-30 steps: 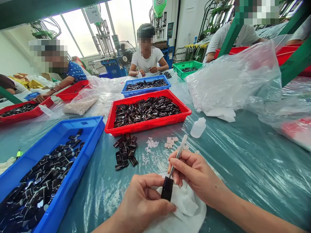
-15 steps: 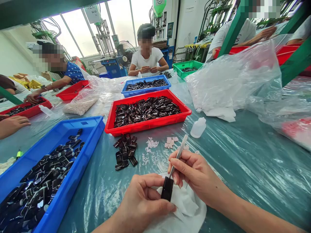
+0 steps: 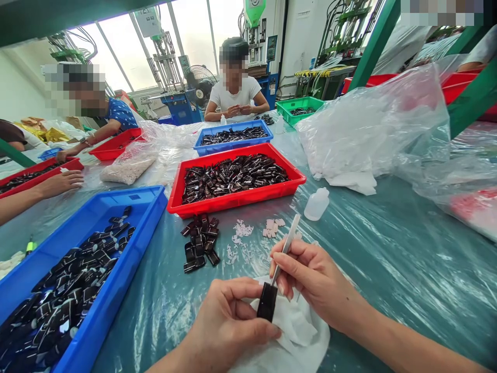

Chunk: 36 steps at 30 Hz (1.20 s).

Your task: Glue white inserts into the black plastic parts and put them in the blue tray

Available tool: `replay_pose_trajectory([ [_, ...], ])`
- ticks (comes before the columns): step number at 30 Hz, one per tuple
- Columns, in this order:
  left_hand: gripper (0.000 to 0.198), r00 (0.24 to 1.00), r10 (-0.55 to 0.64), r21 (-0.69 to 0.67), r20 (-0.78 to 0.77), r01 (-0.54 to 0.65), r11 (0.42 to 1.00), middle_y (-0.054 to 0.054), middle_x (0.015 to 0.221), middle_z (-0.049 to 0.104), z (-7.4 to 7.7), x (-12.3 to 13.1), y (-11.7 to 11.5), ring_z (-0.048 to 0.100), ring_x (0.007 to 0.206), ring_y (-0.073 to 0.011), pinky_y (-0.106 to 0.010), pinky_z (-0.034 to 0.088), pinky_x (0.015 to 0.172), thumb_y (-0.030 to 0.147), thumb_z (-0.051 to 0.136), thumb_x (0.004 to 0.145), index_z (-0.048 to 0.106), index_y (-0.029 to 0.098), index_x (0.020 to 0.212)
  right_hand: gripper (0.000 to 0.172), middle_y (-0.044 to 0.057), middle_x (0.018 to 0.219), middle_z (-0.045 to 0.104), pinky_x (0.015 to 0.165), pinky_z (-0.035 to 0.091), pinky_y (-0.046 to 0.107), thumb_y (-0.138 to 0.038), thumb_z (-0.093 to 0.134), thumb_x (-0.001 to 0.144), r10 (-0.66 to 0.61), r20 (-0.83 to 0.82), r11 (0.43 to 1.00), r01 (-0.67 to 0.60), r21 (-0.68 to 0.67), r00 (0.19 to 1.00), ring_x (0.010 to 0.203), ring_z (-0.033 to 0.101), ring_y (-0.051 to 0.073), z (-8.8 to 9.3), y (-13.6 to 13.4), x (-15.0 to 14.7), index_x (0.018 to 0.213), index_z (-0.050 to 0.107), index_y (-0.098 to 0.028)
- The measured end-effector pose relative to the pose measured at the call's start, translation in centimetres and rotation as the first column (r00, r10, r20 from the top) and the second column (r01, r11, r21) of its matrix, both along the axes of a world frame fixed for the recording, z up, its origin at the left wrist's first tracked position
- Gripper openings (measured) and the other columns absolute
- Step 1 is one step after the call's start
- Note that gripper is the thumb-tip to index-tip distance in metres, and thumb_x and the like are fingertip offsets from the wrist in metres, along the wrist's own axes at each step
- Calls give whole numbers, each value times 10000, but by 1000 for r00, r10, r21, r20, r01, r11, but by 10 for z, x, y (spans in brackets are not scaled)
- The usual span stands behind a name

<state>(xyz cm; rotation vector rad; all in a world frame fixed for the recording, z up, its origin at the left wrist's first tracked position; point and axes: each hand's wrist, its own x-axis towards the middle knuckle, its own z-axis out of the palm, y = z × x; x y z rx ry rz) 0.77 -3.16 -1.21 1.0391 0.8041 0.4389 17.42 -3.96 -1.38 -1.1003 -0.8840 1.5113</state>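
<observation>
My left hand [image 3: 229, 324] is closed round a small black rectangular part [image 3: 267, 302], held upright over a white cloth [image 3: 298, 331]. My right hand [image 3: 310, 277] pinches metal tweezers [image 3: 285, 248] whose tips point down into the top of that part. A small pile of the same black parts [image 3: 200, 242] lies on the table just beyond my hands, with small white bits [image 3: 243, 230] beside it.
A blue tray [image 3: 128, 259] of black parts sits at my left, a red tray [image 3: 233, 199] of them ahead, another blue tray [image 3: 233, 135] behind it. A small white bottle [image 3: 316, 203] stands right of the red tray. Clear plastic bags [image 3: 373, 124] lie at right. Other people sit around; one person's hand [image 3: 60, 182] rests at left.
My hands, the part and the tweezers have hardly moved. A co-worker's hand at the far left has reached further onto the table. The person at the upper right has moved out of sight.
</observation>
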Motion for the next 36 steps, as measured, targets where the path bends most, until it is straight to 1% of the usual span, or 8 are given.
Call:
replay_pose_trajectory([
  [5,239,1000,4,-2,-4,-4,1000,-9,828,478,0,1,0,441,496,-22,-168,275,429,160,745,589,687,116,817,234,-24,552,600,441,406,181,-379,648,760,10,-8,1000,-10,12,1000,438,517,69,-1,0,0,769,566,-161],
  [12,247,999,5,8,-48,-5,1000,-5,805,465,0,2,1,408,465,-15,-177,234,406,180,752,571,679,106,795,240,-29,545,596,440,412,174,-383,644,763,21,-10,999,-21,32,1000,435,516,64,-2,-1,0,748,562,-158],
  [20,225,999,4,4,-33,-4,1000,3,803,456,1,1,-1,388,449,3,-172,216,395,157,743,583,679,108,793,229,-32,544,592,446,413,166,-371,631,780,30,-8,999,-30,34,1000,437,515,59,-4,0,0,762,559,-155],
  [24,225,999,10,-13,-31,-10,1000,5,787,452,2,1,0,390,444,3,-166,222,389,163,751,577,677,99,779,227,-32,550,594,445,414,166,-370,632,779,28,-6,999,-28,36,1000,440,518,59,-3,1,-1,762,560,-155],
  [29,289,1000,9,-11,-13,-9,1000,-5,817,462,1,2,1,431,474,-10,-158,270,410,225,777,574,688,105,821,229,-30,555,596,439,415,172,-371,640,768,25,-7,999,-25,37,1000,437,519,64,-3,-1,-1,753,560,-158],
  [36,275,1000,-1,-2,-23,1,1000,-2,809,464,1,1,0,412,462,-2,-160,244,401,215,772,580,689,111,820,223,-30,554,588,442,418,171,-364,639,771,20,-5,999,-20,44,1000,441,518,63,-3,0,0,744,561,-156],
])
